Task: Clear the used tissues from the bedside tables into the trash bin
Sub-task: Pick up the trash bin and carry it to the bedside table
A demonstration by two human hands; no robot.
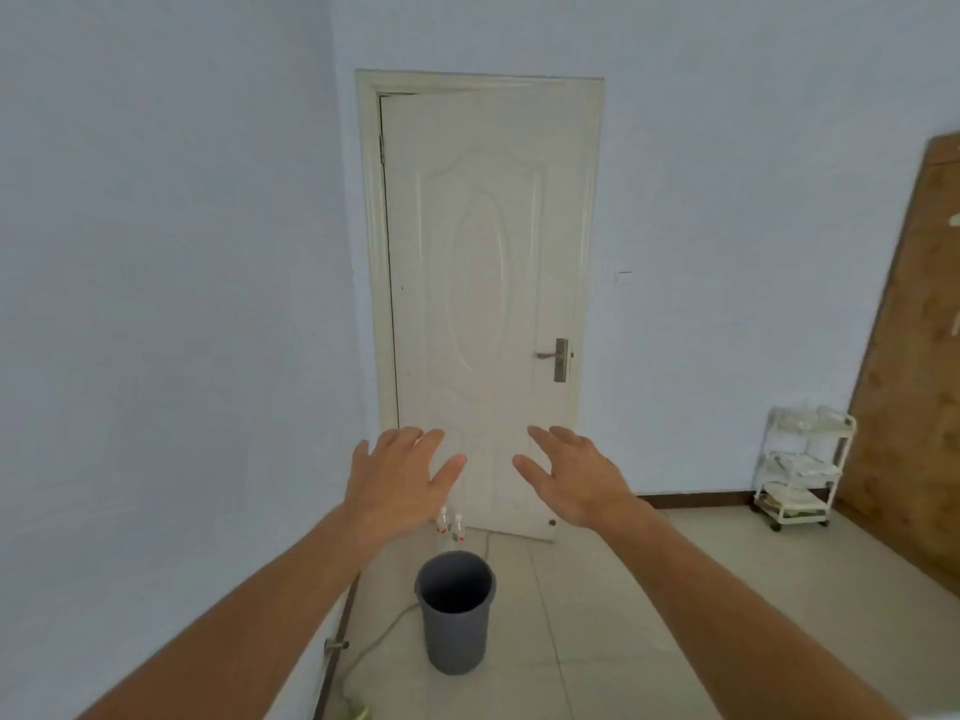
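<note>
Both hands reaching fwd mid-frame, left hand (400, 475) & right hand (569, 478) spread, gripping nothing, hovering above grey trash bin (455, 610) standing lower centre near white door (483, 304).

A white panelled door (485, 304) stands closed in the far wall, its metal lever handle (556, 357) on the right side and hinges on the left. At its foot, near the left corner of the tiled floor (649, 615), two clear plastic bottles (451, 527) stand upright just beside each other. A pale cable (382, 636) trails across the tiles along the left wall. In the far right corner a small white three-tier cart (802, 467) on wheels holds light-coloured items too blurred to tell. Just beside it a brown wooden panel (914, 381) runs along the floor's right edge.
</note>
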